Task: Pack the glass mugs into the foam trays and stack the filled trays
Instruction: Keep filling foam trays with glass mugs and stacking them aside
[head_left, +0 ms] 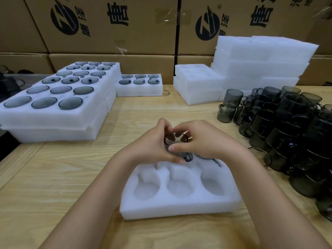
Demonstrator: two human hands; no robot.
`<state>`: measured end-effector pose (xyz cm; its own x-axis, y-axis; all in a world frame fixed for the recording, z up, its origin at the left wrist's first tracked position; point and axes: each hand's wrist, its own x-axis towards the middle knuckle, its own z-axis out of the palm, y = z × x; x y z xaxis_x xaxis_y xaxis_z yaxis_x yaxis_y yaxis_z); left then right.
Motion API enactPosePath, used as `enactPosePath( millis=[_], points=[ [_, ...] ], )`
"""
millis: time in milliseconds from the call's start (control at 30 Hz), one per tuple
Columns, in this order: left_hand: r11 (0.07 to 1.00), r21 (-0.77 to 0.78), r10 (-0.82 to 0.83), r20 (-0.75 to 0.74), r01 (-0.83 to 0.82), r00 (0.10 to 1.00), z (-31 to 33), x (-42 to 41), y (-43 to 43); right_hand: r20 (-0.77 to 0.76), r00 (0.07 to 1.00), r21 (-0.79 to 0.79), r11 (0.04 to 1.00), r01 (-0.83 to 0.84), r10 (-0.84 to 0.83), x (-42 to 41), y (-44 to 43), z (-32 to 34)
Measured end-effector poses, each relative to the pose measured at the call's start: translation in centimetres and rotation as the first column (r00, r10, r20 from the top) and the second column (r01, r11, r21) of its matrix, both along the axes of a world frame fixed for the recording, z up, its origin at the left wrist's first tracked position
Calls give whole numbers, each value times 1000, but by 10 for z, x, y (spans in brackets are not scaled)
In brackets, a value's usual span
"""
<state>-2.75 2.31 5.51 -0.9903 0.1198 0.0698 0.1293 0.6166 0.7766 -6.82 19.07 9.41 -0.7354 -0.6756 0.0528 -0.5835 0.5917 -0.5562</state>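
Two hands grip one smoked-glass mug [177, 141] over the far row of a white foam tray [179, 203].

One cylindrical mug of dark, transparent glass is held with its round mouth turned up towards the camera, its long axis tilted steeply, above the tray's far middle pocket. Left hand [152, 142] and right hand [206, 139] curl closely around its wall, fingers narrowly closed on the glass, both thumbs near the rim. Three round, soft-edged pockets in the tray's near row stand empty. Right of the tray lies a heap of like mugs [291, 133]; far right, bare foam trays [260, 63] are stacked; far left, filled trays [53, 97] sit in layers on the pale wooden table [62, 177], before cardboard cartons [111, 24].
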Motion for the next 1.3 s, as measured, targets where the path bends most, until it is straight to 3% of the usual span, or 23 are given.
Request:
enactPosePath(
  millis=[167,333,400,467,567,700,833,967,1033,1067,1167,1200,1300],
  points=[
    [997,46,-67,34,65,997,2,0,-8,-164,984,129,987,91,-69,6,-11,-3],
    [995,12,-102,131,101,986,11,4,-16,-130,989,193,977,94,-70,6,-13,-5],
    [989,107,-117,176,99,977,17,7,-18,-140,989,214,974,78,-48,6,-13,-7],
    [965,251,-118,178,71,977,20,9,-16,-122,991,180,981,70,-49,6,-12,-8],
    [957,288,-70,126,31,990,20,8,-12,-107,993,120,991,65,-52,6,-10,-6],
    [977,213,5,11,-7,1000,14,4,-5,-106,994,138,990,10,5,5,-7,-5],
    [996,86,-22,-46,26,999,12,3,2,-81,996,110,993,-32,41,6,-7,-7],
    [956,293,-21,22,14,1000,15,5,9,-83,996,75,997,-17,23,8,-8,-11],
    [976,220,3,-49,8,999,14,4,15,-34,996,-92,992,-88,85,15,-12,-13],
    [991,131,-19,-72,28,997,12,3,19,-56,992,-78,990,-121,116,17,-14,-18],
    [965,-242,-101,-3,97,995,-2,-2,26,-210,965,360,930,-75,159,16,-19,-41],
    [943,-324,-79,23,82,997,-6,-3,26,-238,957,439,897,-46,165,14,-20,-46],
    [929,-367,-46,22,51,999,-12,-5,23,-251,956,454,891,-24,154,12,-21,-50]
  ],
)
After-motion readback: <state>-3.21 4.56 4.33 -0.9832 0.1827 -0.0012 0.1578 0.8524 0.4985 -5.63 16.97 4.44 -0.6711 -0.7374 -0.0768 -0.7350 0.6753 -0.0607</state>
